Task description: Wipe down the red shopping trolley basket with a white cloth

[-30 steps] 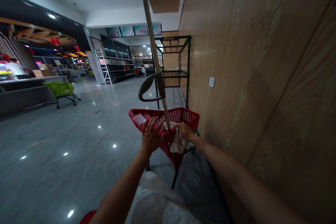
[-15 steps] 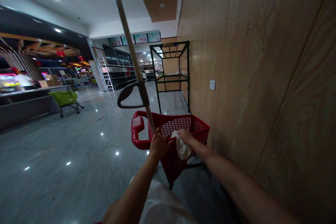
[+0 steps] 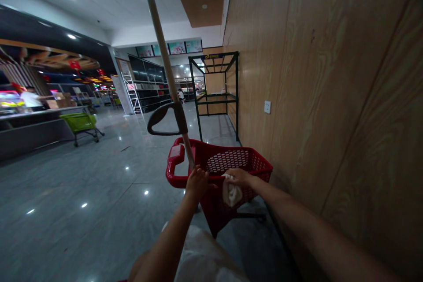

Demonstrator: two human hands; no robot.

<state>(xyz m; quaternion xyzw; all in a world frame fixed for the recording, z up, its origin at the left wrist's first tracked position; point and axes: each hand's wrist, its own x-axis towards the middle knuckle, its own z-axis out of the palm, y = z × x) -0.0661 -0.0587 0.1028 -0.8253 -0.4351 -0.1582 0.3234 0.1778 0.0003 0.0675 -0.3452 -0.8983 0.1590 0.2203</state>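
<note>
My left hand (image 3: 197, 182) is closed round the near rim of a red plastic shopping cart (image 3: 244, 161), right beside a long wooden pole (image 3: 164, 53) that rises from the cart up past the top of the view. A grey D-shaped handle (image 3: 165, 119) is fixed to the pole above the cart. On the same rim my right hand (image 3: 239, 177) is closed on a white cloth (image 3: 231, 193) that hangs down the outside of the basket. The cart stands close to the wooden wall.
A wood-panelled wall (image 3: 330, 88) with a white socket (image 3: 267, 106) runs along the right. Ahead by the wall stands a dark green metal rack (image 3: 216, 92). A green cart (image 3: 81, 123) is at a counter on the left, and a stepladder (image 3: 133, 93) stands farther back on the glossy grey floor (image 3: 82, 194).
My left hand has closed from spread fingers onto the cart rim beside the pole. The cart has swung so its basket points right, and the cloth hangs lower on the rim.
</note>
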